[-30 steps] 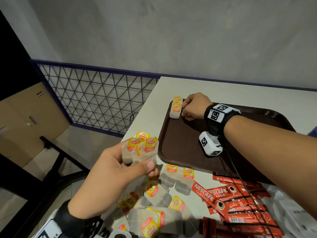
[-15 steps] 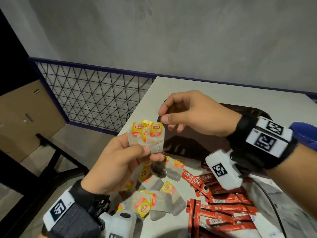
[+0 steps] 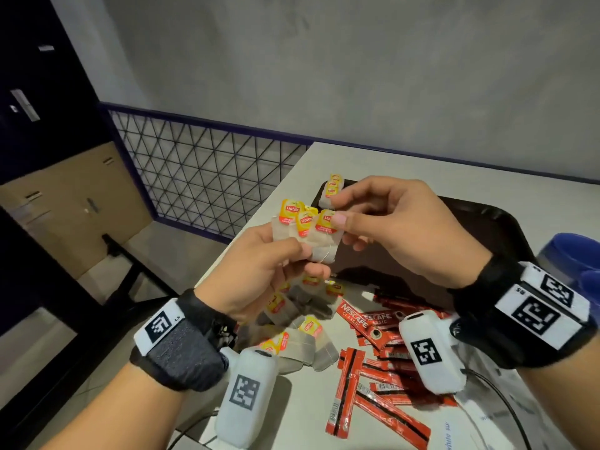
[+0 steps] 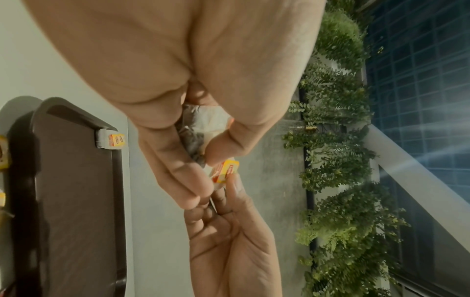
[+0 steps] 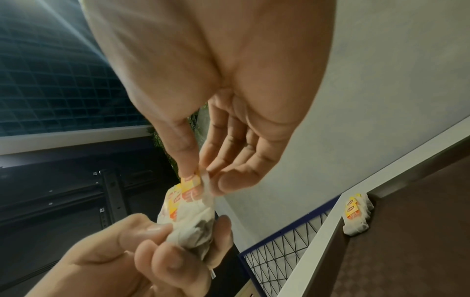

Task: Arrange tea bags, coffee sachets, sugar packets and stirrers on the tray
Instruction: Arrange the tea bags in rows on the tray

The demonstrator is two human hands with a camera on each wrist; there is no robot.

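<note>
My left hand (image 3: 259, 271) holds a small fan of Lipton tea bags (image 3: 305, 228) above the table's left edge, thumb pressed over them. My right hand (image 3: 389, 228) pinches the yellow tag of the rightmost bag (image 3: 326, 220) between thumb and forefinger. The right wrist view shows that pinch on the tag (image 5: 192, 183) and the left fingers round the bags (image 5: 193, 223). A stack of tea bags (image 3: 331, 190) stands in the far left corner of the brown tray (image 3: 487, 222). More tea bags (image 3: 302, 339) and red Nescafe sachets (image 3: 373, 349) lie loose on the table.
The white table (image 3: 422, 167) meets a grey wall behind. A blue-framed wire mesh railing (image 3: 201, 177) runs along the left, with a drop to the floor beyond. A blue object (image 3: 578, 258) sits at the right edge. White packets (image 3: 487, 417) lie at lower right.
My right hand left the stack in the tray's corner, came back toward me and now pinches a tag in the left hand's fan. The left hand rose with its bags.
</note>
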